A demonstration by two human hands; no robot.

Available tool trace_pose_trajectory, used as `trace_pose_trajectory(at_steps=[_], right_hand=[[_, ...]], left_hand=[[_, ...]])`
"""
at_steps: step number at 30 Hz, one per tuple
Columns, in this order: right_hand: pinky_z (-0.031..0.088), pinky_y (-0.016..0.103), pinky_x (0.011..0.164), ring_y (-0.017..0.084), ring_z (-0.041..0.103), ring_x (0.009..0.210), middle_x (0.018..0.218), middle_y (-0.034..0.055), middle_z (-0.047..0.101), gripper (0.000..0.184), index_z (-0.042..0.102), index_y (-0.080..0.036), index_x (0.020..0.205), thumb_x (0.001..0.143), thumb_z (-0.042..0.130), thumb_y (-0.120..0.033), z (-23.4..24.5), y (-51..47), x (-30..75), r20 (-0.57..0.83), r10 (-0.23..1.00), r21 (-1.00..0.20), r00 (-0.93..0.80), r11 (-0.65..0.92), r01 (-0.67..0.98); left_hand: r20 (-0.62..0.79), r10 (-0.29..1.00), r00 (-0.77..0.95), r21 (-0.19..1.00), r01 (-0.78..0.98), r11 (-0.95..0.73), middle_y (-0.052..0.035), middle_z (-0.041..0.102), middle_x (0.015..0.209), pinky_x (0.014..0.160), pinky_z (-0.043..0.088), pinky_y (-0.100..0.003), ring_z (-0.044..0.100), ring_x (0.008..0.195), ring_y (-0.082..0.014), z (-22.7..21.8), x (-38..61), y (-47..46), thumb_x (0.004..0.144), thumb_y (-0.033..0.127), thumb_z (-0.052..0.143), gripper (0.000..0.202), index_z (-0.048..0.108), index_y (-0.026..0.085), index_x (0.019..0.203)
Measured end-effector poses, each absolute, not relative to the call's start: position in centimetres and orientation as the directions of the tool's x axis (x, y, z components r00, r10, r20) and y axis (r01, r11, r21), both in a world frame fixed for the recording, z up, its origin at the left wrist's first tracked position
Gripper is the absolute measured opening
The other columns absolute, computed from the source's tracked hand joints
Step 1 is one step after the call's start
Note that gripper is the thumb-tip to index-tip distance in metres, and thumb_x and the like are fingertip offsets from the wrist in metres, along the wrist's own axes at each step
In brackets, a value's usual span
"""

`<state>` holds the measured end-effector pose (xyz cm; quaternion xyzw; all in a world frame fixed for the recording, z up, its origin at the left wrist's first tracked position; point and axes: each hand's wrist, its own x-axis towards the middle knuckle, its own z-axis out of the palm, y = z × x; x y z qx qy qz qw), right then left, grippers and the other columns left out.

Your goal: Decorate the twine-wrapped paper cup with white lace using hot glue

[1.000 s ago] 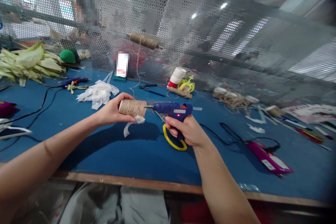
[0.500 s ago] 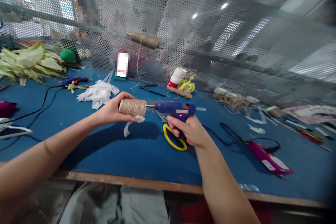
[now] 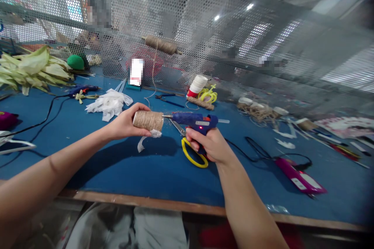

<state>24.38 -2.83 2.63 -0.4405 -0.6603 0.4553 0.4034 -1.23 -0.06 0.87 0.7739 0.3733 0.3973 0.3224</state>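
Observation:
My left hand (image 3: 128, 121) is closed around a twine-wrapped cylinder (image 3: 149, 120) held on its side above the table. A strip of white lace (image 3: 142, 144) hangs from the cylinder's lower edge, by my fingers. My right hand (image 3: 209, 142) grips a blue hot glue gun (image 3: 191, 118) with a red light on its side. The gun's metal nozzle meets, or nearly meets, the right end of the cylinder; I cannot tell which. A clear glue stick (image 3: 223, 121) pokes out of its back. Scissors with yellow handles (image 3: 195, 159) lie beneath the gun, partly hidden by my right hand.
White lace (image 3: 108, 103) lies heaped behind my left hand, near blue-handled pliers (image 3: 172, 103). A twine spool (image 3: 160, 44) hangs on the perforated metal screen. Pale husks (image 3: 32, 68) lie at left, a phone (image 3: 136, 73) stands behind, and a purple device (image 3: 300, 177) with a cord sits at right.
Hardly anything differs. The cylinder in my left hand has shifted very slightly to the right, while the glue gun stays in nearly the same place.

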Motion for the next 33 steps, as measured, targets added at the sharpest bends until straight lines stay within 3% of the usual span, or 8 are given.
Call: trace_pose_trajectory(at_steps=[9, 18, 25, 33], right_hand=[[0.031, 0.019, 0.036, 0.004, 0.041, 0.037, 0.055, -0.0014, 0.054, 0.022, 0.054, -0.014, 0.067, 0.073, 0.062, -0.033, 2.75, -3.15, 24.16, 0.12, 0.942, -0.953, -0.312, 0.198, 0.23], [0.031, 0.02, 0.037, 0.004, 0.04, 0.037, 0.049, -0.0032, 0.05, 0.023, 0.053, -0.014, 0.066, 0.074, 0.061, -0.034, 2.88, -3.08, 23.8, 0.107, 0.968, -0.956, -0.226, 0.162, 0.243], [0.032, 0.02, 0.037, 0.004, 0.041, 0.037, 0.056, -0.0015, 0.055, 0.021, 0.055, -0.014, 0.07, 0.071, 0.063, -0.033, 2.99, -3.25, 23.91, 0.085, 0.944, -0.944, -0.32, 0.179, 0.277], [0.031, 0.02, 0.037, 0.005, 0.039, 0.036, 0.044, -0.0046, 0.047, 0.024, 0.053, -0.014, 0.063, 0.073, 0.061, -0.035, 2.95, -3.11, 23.62, 0.111, 0.968, -0.953, -0.224, 0.168, 0.254]], left_hand=[[0.344, 0.855, 0.388, 0.854, 0.251, -0.457, -0.0007, 0.05, 0.085, 0.063, 0.044, -0.026, 0.051, 0.072, -0.0136, 0.66, -1.21, 0.23, 0.055, 0.04, 0.073, 0.057, 0.044, 0.017, 0.099], [0.349, 0.838, 0.42, 0.827, 0.283, -0.486, -0.0004, 0.051, 0.085, 0.065, 0.044, -0.026, 0.051, 0.074, -0.014, 0.61, -1.0, -0.06, 0.056, 0.039, 0.073, 0.058, 0.043, 0.018, 0.1], [0.373, 0.845, 0.384, 0.815, 0.299, -0.496, -0.001, 0.051, 0.088, 0.066, 0.044, -0.027, 0.051, 0.074, -0.0138, 0.37, -1.22, 0.33, 0.057, 0.04, 0.072, 0.056, 0.043, 0.018, 0.1], [0.419, 0.802, 0.425, 0.767, 0.307, -0.563, -0.0033, 0.053, 0.093, 0.07, 0.044, -0.028, 0.053, 0.08, -0.0159, 0.41, -0.86, -0.06, 0.056, 0.039, 0.073, 0.058, 0.044, 0.018, 0.101]])
